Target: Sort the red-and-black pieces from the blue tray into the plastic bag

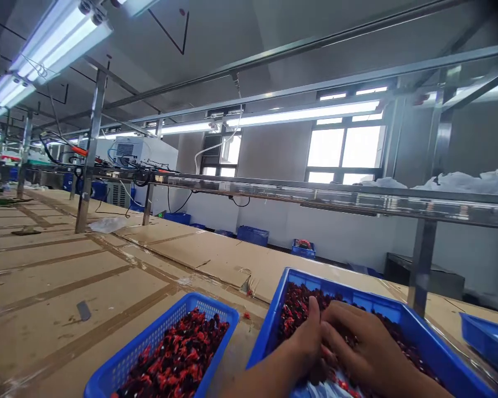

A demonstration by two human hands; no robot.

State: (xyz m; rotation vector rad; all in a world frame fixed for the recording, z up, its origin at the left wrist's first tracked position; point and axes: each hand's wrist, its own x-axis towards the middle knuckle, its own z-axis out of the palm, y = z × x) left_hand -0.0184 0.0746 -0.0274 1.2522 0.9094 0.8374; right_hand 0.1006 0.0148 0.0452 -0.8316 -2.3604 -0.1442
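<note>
- Left hand point(302, 340) and right hand point(359, 342): fingers curled, side by side, sunk in the heap; any grip hidden
- Heap of small red and black pieces point(302, 309): inside the big blue plastic basket point(286, 290), beneath both hands; lumpy, crinkly, no clear long axis or pointing direction
- Smaller blue mesh basket point(182, 304): just left, holding more of the same
- Cardboard-covered table point(66, 298): long, brown-taped seams
- Steel rack point(423, 265): above the table
- Bright room: tube lights point(62, 38), windows point(344, 149), blue crates point(253, 235) along the wall
</note>
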